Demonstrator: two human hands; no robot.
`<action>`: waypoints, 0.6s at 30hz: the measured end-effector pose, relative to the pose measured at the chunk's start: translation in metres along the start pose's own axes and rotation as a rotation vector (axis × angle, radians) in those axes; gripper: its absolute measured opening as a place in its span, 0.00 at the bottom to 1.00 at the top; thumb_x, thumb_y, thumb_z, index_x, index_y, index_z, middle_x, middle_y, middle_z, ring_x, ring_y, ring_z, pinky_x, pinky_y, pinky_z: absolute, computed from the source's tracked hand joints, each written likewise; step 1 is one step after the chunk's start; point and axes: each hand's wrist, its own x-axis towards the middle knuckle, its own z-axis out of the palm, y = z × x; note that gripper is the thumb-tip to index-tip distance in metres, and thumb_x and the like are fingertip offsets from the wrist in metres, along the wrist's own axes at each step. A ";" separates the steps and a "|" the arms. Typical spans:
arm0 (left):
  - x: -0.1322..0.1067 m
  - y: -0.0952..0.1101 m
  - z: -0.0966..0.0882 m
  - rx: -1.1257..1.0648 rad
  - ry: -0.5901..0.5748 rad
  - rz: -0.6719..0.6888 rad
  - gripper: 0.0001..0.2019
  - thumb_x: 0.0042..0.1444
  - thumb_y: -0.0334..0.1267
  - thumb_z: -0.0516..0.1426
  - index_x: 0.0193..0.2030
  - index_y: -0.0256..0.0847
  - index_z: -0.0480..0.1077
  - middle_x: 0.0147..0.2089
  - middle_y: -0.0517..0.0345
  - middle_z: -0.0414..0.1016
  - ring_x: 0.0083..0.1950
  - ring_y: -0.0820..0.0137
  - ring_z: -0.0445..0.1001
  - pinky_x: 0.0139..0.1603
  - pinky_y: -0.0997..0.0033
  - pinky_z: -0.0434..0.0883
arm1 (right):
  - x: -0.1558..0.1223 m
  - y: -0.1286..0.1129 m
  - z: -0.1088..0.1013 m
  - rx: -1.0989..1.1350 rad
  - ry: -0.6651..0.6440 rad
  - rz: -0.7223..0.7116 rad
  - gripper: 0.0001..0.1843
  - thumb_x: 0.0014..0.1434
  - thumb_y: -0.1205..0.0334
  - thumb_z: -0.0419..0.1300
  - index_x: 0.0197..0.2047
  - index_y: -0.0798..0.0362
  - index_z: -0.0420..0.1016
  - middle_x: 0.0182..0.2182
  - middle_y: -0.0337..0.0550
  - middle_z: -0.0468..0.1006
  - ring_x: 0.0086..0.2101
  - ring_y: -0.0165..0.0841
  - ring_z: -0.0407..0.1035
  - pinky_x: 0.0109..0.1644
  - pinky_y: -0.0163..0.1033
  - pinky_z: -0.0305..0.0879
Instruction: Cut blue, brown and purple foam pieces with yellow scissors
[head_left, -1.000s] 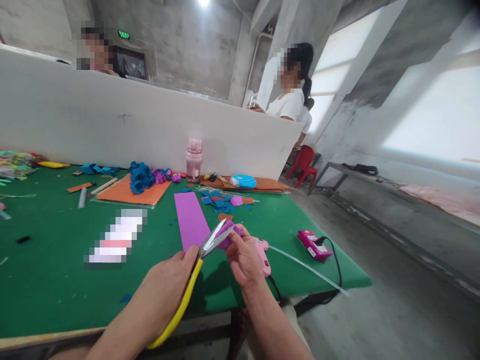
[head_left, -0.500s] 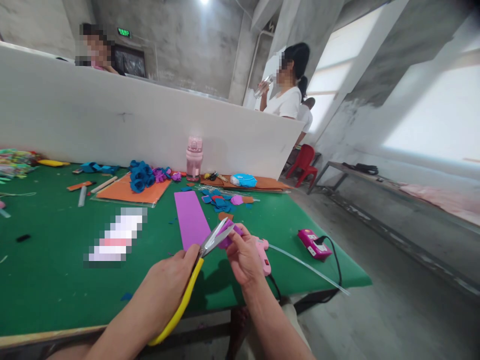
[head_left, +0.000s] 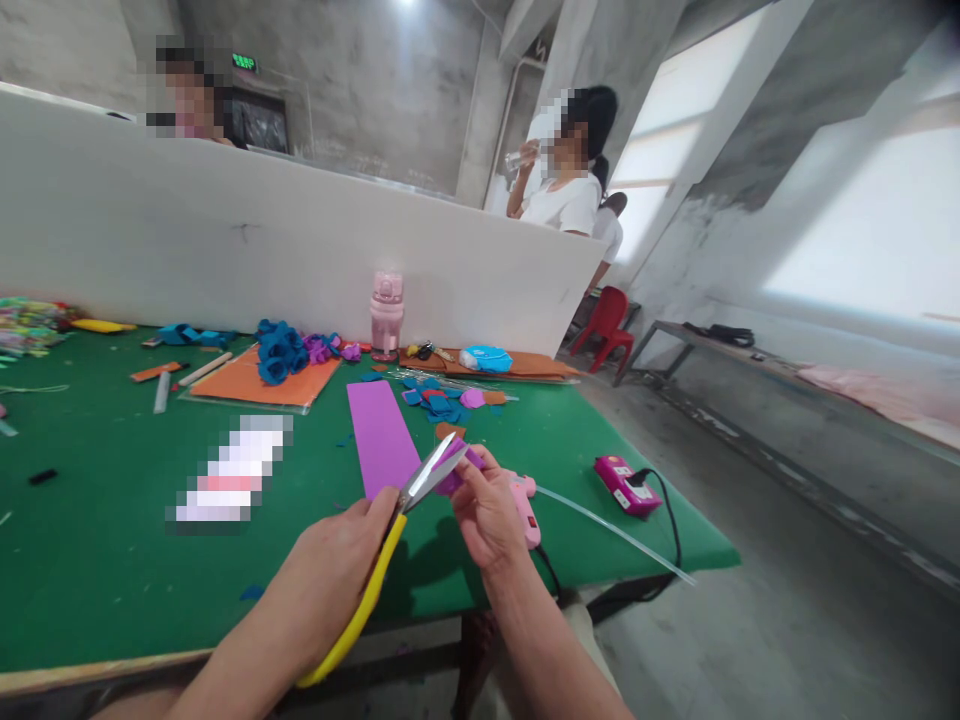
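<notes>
My left hand [head_left: 337,570] grips yellow-handled scissors [head_left: 390,545] whose steel blades point up and right. Between the blades sits a small purple foam piece [head_left: 459,466], pinched by my right hand [head_left: 487,512] just above the near table edge. Behind both hands a long purple foam strip [head_left: 379,435] lies flat on the green table [head_left: 112,560]. A pink glue gun [head_left: 525,505] rests right behind my right hand, with a clear glue stick [head_left: 615,535] trailing to the right.
An orange sheet [head_left: 247,385] carries blue foam roses [head_left: 279,352]. A pink bottle [head_left: 387,315] stands by the white partition [head_left: 225,250]. Blue and purple foam scraps [head_left: 442,403] lie mid-table, a pink power strip [head_left: 622,485] at the right edge. Two people are behind the partition.
My hands and the scissors have stayed almost still, the blades closing slightly on the purple piece. The person behind the partition has raised a bottle to drink.
</notes>
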 end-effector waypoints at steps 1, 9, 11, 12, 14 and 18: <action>0.000 0.000 0.000 0.001 0.003 0.002 0.12 0.59 0.29 0.43 0.48 0.42 0.57 0.32 0.57 0.71 0.26 0.68 0.71 0.25 0.73 0.57 | 0.000 0.000 0.000 -0.003 0.002 0.003 0.14 0.38 0.63 0.72 0.23 0.53 0.70 0.20 0.29 0.71 0.20 0.21 0.63 0.19 0.25 0.54; 0.001 0.007 -0.008 0.007 -0.069 -0.037 0.14 0.57 0.27 0.43 0.49 0.40 0.57 0.35 0.54 0.73 0.28 0.68 0.72 0.26 0.73 0.59 | 0.000 0.001 0.000 -0.003 0.004 -0.003 0.12 0.40 0.62 0.71 0.24 0.53 0.71 0.20 0.29 0.71 0.21 0.21 0.63 0.21 0.24 0.57; 0.001 0.009 -0.011 0.007 -0.087 -0.048 0.13 0.57 0.26 0.44 0.48 0.40 0.58 0.36 0.53 0.73 0.28 0.68 0.73 0.26 0.73 0.60 | 0.001 0.001 -0.002 0.000 0.007 -0.003 0.12 0.40 0.62 0.71 0.25 0.53 0.72 0.20 0.29 0.71 0.21 0.20 0.64 0.23 0.24 0.59; 0.000 0.009 -0.012 0.009 -0.093 -0.054 0.14 0.56 0.26 0.44 0.48 0.40 0.58 0.36 0.53 0.74 0.28 0.68 0.73 0.26 0.74 0.60 | 0.001 0.001 -0.002 -0.001 0.008 -0.003 0.12 0.40 0.62 0.71 0.25 0.53 0.72 0.21 0.29 0.71 0.21 0.20 0.64 0.23 0.24 0.60; 0.000 0.009 -0.013 0.010 -0.088 -0.061 0.14 0.56 0.26 0.44 0.48 0.40 0.58 0.36 0.54 0.74 0.28 0.69 0.73 0.26 0.74 0.59 | 0.001 0.002 -0.003 -0.003 0.006 -0.007 0.11 0.41 0.63 0.71 0.25 0.53 0.72 0.21 0.30 0.71 0.22 0.21 0.64 0.24 0.24 0.61; -0.001 0.007 -0.010 -0.010 -0.054 -0.036 0.13 0.57 0.28 0.44 0.48 0.41 0.57 0.32 0.57 0.74 0.26 0.69 0.72 0.24 0.75 0.57 | 0.001 0.001 -0.004 -0.008 -0.001 -0.012 0.10 0.42 0.62 0.70 0.25 0.52 0.72 0.21 0.30 0.72 0.23 0.22 0.64 0.26 0.26 0.63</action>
